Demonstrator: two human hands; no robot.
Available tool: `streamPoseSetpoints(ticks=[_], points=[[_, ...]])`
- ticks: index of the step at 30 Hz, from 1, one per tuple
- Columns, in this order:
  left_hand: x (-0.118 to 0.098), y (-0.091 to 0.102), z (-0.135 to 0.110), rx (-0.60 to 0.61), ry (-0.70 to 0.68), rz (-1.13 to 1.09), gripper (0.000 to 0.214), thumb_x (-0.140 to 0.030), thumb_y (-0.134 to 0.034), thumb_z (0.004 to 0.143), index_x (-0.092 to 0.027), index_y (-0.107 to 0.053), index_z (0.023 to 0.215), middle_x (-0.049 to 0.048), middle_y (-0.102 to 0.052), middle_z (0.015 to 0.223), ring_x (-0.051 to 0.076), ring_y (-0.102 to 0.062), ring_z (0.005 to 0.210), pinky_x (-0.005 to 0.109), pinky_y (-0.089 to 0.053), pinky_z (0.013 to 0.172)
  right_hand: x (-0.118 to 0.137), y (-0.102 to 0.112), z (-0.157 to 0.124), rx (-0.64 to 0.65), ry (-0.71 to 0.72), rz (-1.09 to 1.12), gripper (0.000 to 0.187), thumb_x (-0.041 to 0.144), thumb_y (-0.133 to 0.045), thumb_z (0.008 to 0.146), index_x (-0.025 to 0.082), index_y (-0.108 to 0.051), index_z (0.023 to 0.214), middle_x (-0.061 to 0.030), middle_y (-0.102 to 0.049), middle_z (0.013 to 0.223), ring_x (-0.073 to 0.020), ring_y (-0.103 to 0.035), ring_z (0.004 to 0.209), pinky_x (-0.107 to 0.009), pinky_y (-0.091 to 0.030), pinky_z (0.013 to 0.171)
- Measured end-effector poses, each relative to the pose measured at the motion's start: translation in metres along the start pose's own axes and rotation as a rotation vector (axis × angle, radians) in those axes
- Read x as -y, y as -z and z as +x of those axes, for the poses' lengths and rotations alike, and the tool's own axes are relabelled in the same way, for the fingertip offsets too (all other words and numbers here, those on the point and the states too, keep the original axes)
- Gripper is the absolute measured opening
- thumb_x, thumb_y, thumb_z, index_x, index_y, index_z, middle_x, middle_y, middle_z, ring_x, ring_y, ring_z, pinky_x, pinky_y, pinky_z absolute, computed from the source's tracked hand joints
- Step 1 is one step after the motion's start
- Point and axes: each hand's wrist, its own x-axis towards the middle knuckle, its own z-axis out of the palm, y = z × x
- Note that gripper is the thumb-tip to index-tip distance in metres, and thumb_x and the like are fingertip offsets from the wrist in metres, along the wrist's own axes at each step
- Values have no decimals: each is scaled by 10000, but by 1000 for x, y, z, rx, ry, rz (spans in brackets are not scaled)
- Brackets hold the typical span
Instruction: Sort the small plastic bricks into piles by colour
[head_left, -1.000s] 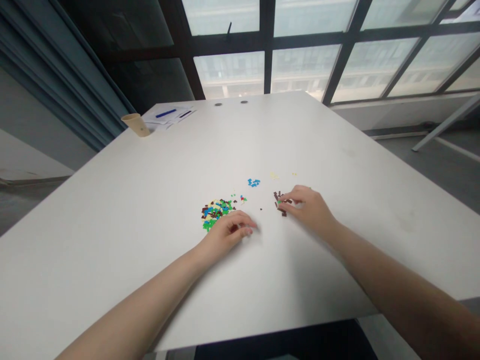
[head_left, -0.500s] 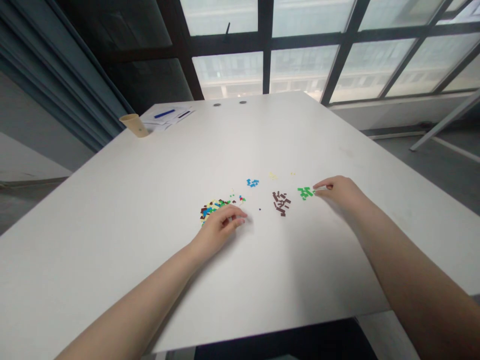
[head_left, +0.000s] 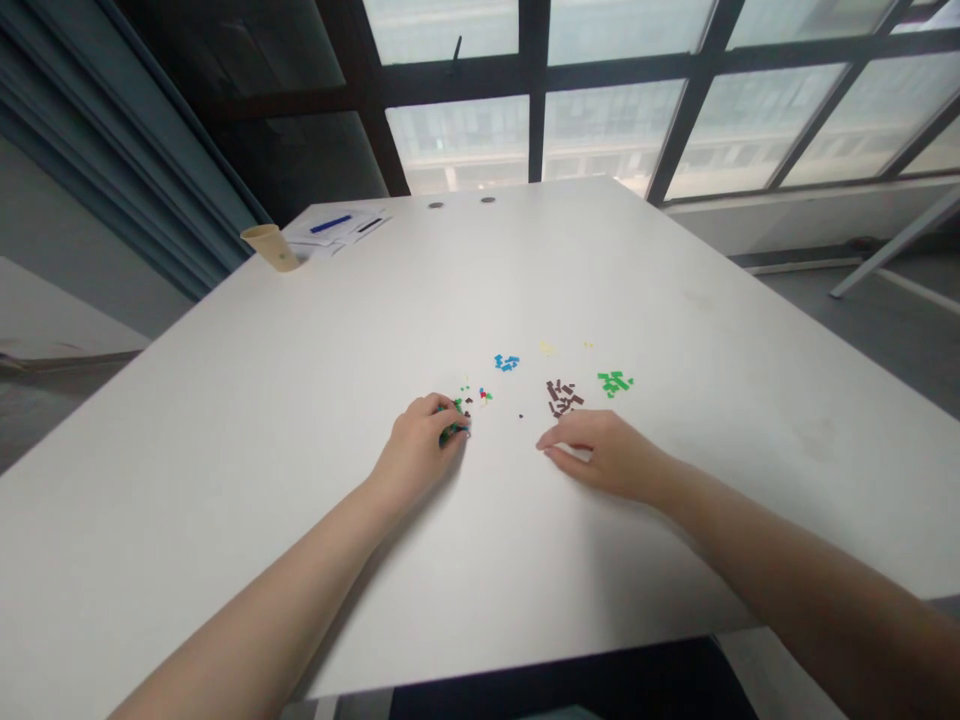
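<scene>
My left hand point(head_left: 417, 452) is curled over the heap of small plastic bricks point(head_left: 455, 420), hiding most of it. Green and blue bricks show at its fingertips. My right hand point(head_left: 604, 455) lies on the white table point(head_left: 300, 420), holding nothing, just below a group of dark brown bricks point(head_left: 563, 397). Beyond that group is a patch of green bricks point(head_left: 615, 383). Sorted blue bricks point(head_left: 507, 362) lie farther up, with a few pale yellow bits point(head_left: 547, 348) near them. Red and green bits point(head_left: 485, 396) sit right of my left hand.
A paper cup point(head_left: 270, 247) stands near the table's far left corner, beside papers with a blue pen point(head_left: 331, 224). Two small round holes point(head_left: 436, 204) mark the far edge. Large windows lie behind the table, and a curtain hangs on the left.
My right hand has moved from beside the green bricks, left and toward me, to below the brown group. My left hand has shifted over the mixed heap and covers it.
</scene>
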Motion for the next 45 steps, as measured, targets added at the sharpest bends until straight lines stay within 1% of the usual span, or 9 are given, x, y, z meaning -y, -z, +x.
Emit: streamPoseSetpoints(ticks=[7, 11, 14, 18, 26, 30, 33, 37, 45], points=[[-1, -3, 2, -18, -83, 54, 141, -168, -486, 792, -182, -626, 803, 81, -576, 926, 204, -522, 844, 364, -434, 744, 1, -15, -2, 66, 27, -2, 175, 163, -503, 788, 188, -666, 846, -19, -692, 826, -125, -613, 768, -243, -437, 748], [-18, 1, 0, 14, -172, -98, 153, -174, -415, 839, -175, -564, 872, 72, -590, 874, 180, -528, 849, 333, -432, 762, -3, -18, 0, -41, -23, -36, 167, 173, -503, 797, 188, -663, 844, -20, -686, 817, -125, -602, 759, -239, -431, 727], [-34, 3, -5, 51, -148, -225, 139, -205, -409, 852, -182, -537, 901, 39, -588, 818, 147, -536, 782, 283, -445, 718, 1, -21, 1, -154, -46, -66, 143, 216, -540, 794, 181, -661, 861, -28, -663, 755, -124, -581, 727, -229, -421, 685], [-47, 4, -10, 114, -160, -312, 114, -202, -414, 845, -191, -526, 834, 20, -582, 783, 128, -535, 735, 246, -445, 676, 6, -27, 1, -182, 16, -97, 152, 281, -561, 797, 185, -668, 847, -28, -616, 679, -127, -547, 687, -233, -405, 652], [-40, -2, -8, 69, -159, -242, 119, -175, -403, 838, -178, -520, 857, 26, -573, 793, 140, -524, 767, 264, -435, 718, 6, -30, 5, 79, -145, -132, 150, 225, -537, 816, 193, -675, 866, -40, -622, 766, -155, -544, 792, -267, -406, 728], [-37, -2, -7, 84, -163, -230, 141, -179, -386, 848, -178, -526, 861, 33, -586, 816, 146, -529, 794, 272, -432, 743, 3, -9, 6, 139, -274, -92, 232, 185, -431, 858, 167, -661, 839, -57, -639, 832, -156, -549, 821, -285, -401, 761], [-37, -1, -7, 94, -175, -231, 155, -191, -375, 857, -182, -530, 848, 36, -593, 815, 150, -530, 798, 283, -431, 759, 0, 10, 2, 290, -340, -78, 131, 205, -530, 781, 179, -657, 801, -36, -638, 780, -154, -554, 742, -268, -404, 676], [-37, -1, -7, 123, -192, -237, 161, -199, -373, 860, -185, -533, 847, 44, -593, 815, 157, -529, 801, 299, -434, 762, 2, 23, -4, 486, -305, -71, 139, 276, -679, 630, 200, -648, 742, -3, -615, 715, -142, -533, 657, -239, -373, 571], [-36, -2, -7, 117, -195, -221, 147, -196, -388, 857, -181, -534, 856, 43, -594, 826, 152, -528, 806, 282, -431, 763, 20, 14, -9, 525, -194, -247, 97, 178, -561, 719, 200, -654, 705, -20, -636, 756, -156, -563, 715, -255, -387, 641]])
